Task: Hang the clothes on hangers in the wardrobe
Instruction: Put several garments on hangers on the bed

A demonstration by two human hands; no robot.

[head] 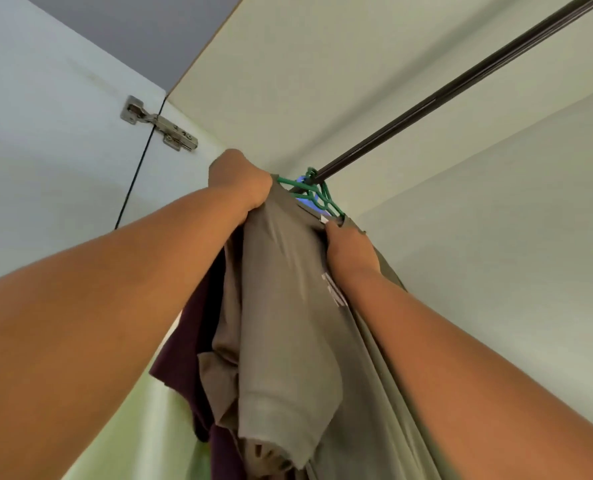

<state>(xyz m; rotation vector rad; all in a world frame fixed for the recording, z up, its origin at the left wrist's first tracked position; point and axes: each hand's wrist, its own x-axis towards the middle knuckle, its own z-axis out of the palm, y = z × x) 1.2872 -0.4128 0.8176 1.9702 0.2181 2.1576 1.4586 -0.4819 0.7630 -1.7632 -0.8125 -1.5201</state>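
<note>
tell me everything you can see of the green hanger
The green hanger looks like thin plastic. Its hook loops over the dark rail near the wardrobe's corner. Only the hook, neck and upper arms show; the rest is under an olive shirt. The left hand grips its left shoulder through the cloth, the right hand holds the shirt below its right arm.

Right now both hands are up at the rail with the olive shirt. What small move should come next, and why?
Probably let go with the left hand first. The green hanger seems already hooked over the dark rail, and the olive shirt hangs from it, bunched where that hand grips the shoulder. The right hand can hold the other side while the cloth drops straight.
</note>
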